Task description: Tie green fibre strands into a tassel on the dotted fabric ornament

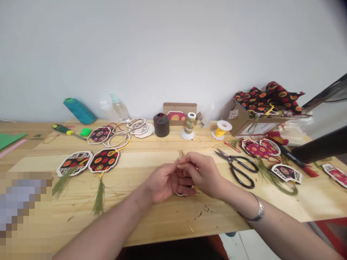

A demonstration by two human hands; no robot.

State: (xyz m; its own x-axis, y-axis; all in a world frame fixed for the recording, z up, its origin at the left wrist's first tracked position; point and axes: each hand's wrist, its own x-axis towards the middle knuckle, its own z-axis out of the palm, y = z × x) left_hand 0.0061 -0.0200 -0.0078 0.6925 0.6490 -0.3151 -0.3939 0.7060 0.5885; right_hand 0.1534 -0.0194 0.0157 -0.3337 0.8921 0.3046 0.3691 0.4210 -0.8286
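My left hand [164, 182] and my right hand [204, 173] meet above the middle of the wooden table. Both are closed, their thumbs and fingertips pinched together. Olive-green threads of a tassel [181, 154] stick up just past the fingertips. Most of what lies between the fingers is hidden. Under the hands shows the pale edge of an ornament [181, 194], the rest covered. To the right of my right hand lie black-handled scissors [238, 168] with blades apart. Two patterned ornaments with green tassels, one black and red [104, 160], the other with lattice ends [74, 163], lie left.
Along the wall stand a black thread spool [161, 125], a gold ribbon roll [190, 124], a yellow cord spool [222, 129] and a spray bottle [120, 110]. A cardboard box [244, 119] of patterned cloth is at right, near a black post [322, 144].
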